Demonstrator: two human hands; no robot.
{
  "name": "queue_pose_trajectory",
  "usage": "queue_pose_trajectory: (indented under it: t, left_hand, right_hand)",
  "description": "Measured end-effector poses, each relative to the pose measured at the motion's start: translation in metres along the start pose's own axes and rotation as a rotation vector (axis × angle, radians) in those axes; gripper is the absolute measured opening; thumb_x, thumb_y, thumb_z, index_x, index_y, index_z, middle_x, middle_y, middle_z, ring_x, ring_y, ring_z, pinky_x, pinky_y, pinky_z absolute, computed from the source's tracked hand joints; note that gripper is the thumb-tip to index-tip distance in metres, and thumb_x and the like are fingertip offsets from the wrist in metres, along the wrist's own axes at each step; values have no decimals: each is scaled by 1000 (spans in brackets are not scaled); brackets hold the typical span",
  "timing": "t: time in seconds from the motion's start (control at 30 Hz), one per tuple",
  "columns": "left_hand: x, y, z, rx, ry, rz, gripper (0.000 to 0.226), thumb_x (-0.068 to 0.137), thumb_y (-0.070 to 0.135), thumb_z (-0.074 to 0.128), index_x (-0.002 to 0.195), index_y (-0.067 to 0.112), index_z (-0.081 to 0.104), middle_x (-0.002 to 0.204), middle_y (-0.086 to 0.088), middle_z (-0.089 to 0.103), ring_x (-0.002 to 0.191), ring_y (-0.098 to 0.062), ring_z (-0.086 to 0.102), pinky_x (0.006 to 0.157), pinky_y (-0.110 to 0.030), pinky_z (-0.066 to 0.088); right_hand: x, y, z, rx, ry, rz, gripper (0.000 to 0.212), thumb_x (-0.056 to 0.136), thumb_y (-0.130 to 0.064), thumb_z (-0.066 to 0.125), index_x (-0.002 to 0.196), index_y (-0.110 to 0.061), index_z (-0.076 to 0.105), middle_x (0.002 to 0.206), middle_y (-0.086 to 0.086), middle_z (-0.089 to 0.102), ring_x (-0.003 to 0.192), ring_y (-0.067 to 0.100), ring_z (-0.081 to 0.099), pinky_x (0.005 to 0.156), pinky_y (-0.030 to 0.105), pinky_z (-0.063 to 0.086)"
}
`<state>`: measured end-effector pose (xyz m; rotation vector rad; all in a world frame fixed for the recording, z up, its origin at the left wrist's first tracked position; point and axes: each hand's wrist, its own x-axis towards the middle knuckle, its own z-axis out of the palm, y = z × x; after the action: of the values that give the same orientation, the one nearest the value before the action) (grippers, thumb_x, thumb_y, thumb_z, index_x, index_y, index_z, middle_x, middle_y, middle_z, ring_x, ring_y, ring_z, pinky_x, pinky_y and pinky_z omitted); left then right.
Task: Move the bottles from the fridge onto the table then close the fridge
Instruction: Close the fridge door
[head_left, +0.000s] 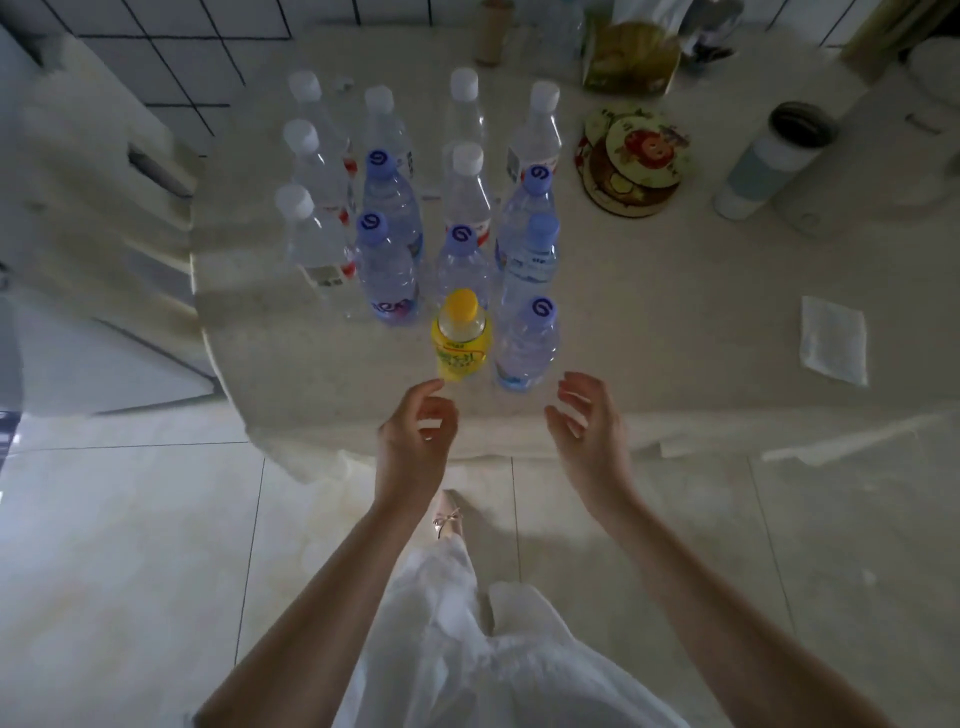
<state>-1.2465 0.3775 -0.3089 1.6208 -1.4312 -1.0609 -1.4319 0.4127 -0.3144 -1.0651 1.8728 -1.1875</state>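
Nearest the table edge, the left hand (415, 423) and right hand (589, 415) hover loosely curled, grasping nothing, behind the upright yellow-capped plastic bottle (460, 338) fronting clear water bottles (389, 208) already on the pale table (675, 322); fridge-closing likely remains.

Bottle cluster (415, 208) packs the upper-left part of the table (675, 322), caps close together, gaps between rows too narrow for a hand. Yellow bottle (460, 335) and a blue-cap bottle (527, 343) stand just beside each other at the near edge, blocking a straight approach from below. Left hand (415, 431) and right hand (589, 421) hover at that edge, fingers loosely curled, holding nothing. Bare tabletop runs right of the cluster at mid-frame, up to a folded paper (834, 340). Coasters (631, 161) and a tumbler (769, 161) occupy the upper right.
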Motion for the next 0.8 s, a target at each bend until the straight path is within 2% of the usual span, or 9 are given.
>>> queue_pose_trajectory:
  t: [0.1,0.2,0.37,0.47,0.63,0.7,0.8]
  left_hand:
    - [-42,-2,2,40,42,-18,26,85,3,65,109,15,66,82,2,71,77,2,63,67,-7,47]
    - [-85,-4,-1,30,78,-43,22,87,4,64,106,16,67,80,6,69,79,5,63,66,-4,46]
    - [-150,-7,-24,28,121,-122,17,89,9,63,98,23,66,82,6,71,79,2,65,68,-5,46]
    - [-181,-13,-47,47,199,-152,19,88,8,63,97,25,65,81,5,72,80,7,63,67,-3,43]
    - [-213,-24,-96,4,334,-220,20,88,6,61,101,20,66,80,4,72,82,2,63,66,-3,43]
    - [-223,-31,-118,-9,396,-237,21,88,4,60,101,19,66,79,5,72,81,1,63,66,-4,44]
    - [-233,-44,-150,-53,455,-271,22,87,5,59,100,20,67,78,5,73,80,-4,65,72,-21,53]
  right_hand:
    - [-27,5,-12,-51,-58,-12,36,84,4,60,116,-11,55,107,5,62,102,25,63,90,45,54]
    - [-57,3,-23,-84,-122,-58,32,84,4,59,114,-9,57,102,1,62,100,21,64,87,43,54]
    - [-104,-7,-25,-187,-244,-135,31,86,0,57,116,-7,55,99,1,62,93,18,64,88,43,53]
    - [-132,-19,-15,-198,-343,-154,30,86,-4,59,116,-8,55,98,0,63,91,18,63,90,44,52]
    - [-173,-47,18,-220,-465,-190,25,88,-10,59,113,-15,57,98,-1,65,94,15,62,91,41,52]
    - [-187,-62,38,-210,-506,-226,22,89,-11,59,111,-15,57,97,-2,65,92,15,63,89,40,53]
    - [-205,-89,68,-185,-573,-265,21,90,-13,59,111,-15,58,97,-4,65,93,12,63,88,35,53]
